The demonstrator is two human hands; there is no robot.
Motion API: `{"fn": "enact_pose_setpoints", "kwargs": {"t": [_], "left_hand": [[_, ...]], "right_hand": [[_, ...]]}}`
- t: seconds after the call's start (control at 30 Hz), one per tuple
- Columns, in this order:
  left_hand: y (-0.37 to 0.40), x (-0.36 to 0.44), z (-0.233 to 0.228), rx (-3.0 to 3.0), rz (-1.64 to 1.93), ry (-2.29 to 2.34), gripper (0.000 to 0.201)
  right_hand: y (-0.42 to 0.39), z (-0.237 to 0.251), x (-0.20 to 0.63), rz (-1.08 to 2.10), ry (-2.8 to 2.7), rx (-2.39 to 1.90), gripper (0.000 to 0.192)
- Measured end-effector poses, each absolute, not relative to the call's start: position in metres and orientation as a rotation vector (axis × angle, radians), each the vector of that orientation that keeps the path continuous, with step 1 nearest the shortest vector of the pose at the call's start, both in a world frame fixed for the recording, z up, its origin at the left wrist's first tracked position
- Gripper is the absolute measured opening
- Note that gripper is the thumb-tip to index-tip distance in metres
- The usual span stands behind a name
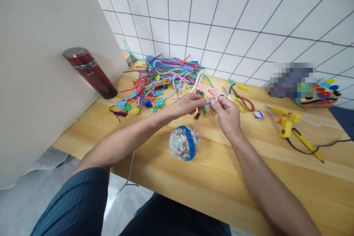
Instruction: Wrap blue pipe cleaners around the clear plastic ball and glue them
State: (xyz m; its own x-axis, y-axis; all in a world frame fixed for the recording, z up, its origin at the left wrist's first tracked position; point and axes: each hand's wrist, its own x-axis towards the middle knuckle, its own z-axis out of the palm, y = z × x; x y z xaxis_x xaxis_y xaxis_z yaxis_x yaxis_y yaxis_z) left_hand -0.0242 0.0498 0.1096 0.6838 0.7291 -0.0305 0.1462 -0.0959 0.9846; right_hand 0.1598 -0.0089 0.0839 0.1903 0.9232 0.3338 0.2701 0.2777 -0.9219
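While hands (210, 105) pinch pipe cleaner (206, 92).

Bright, even overhead light; soft shadows on wooden table (249, 177); wide-angle bending at edges; pixelated patch at right.

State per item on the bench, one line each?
Left hand: pinching pink pipe cleaner.
Right hand: pinching same piece.
Ball: on table, blue band around it.
Flask: capped, upright.
Scissors: lying flat, untouched.
Glue gun: lying down, corded.
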Motion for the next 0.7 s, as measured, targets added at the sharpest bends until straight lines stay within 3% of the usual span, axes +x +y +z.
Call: {"fn": "enact_pose_setpoints", "kwargs": {"t": [0.17, 0.43, 0.7], "left_hand": [[0.048, -0.024, 0.098, 1.634, 0.626, 0.619, 0.05], [0.051, -0.024, 0.085, 1.892, 0.549, 0.528, 0.052], [0.038, -0.027, 0.085, 2.139, 0.68, 0.435, 0.042]], "right_hand": [[-0.009, 0.082, 0.16, 0.792, -1.255, -1.203, 0.044], [-0.015, 0.075, 0.16, 0.572, -1.432, -1.333, 0.041], [-0.006, 0.071, 0.152, 0.955, -1.086, -1.15, 0.039]]}}
